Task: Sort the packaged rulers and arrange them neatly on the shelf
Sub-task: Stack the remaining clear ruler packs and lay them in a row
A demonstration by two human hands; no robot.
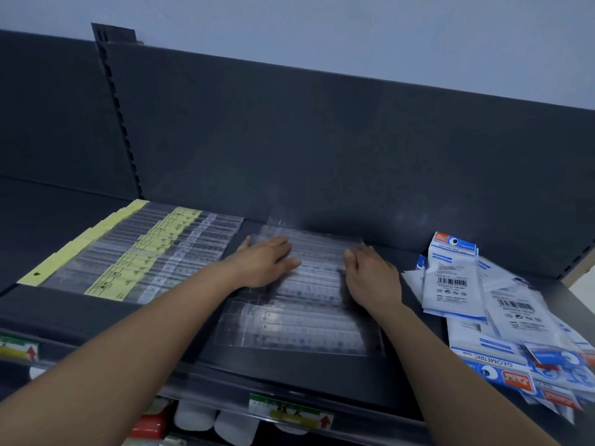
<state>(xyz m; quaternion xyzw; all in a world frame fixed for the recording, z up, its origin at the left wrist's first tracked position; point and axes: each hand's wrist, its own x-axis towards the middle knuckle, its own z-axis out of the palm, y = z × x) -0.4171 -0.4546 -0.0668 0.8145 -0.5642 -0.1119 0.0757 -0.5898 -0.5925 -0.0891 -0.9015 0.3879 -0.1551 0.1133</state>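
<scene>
A pale wall (pixel 322 27) rises behind the dark metal back panel (pixel 322 149), and a slotted upright (pixel 119 104) runs down the panel's left part. On the front edge of the shelf (pixel 289 371) a clear price rail (pixel 206 392) holds a green and yellow price label (pixel 291 413) with a red arrow. A second such label (pixel 17 349) sits at far left. Below the rail stand white bottles (pixel 193 416), with a red package (pixel 151 424) just to their left.
</scene>
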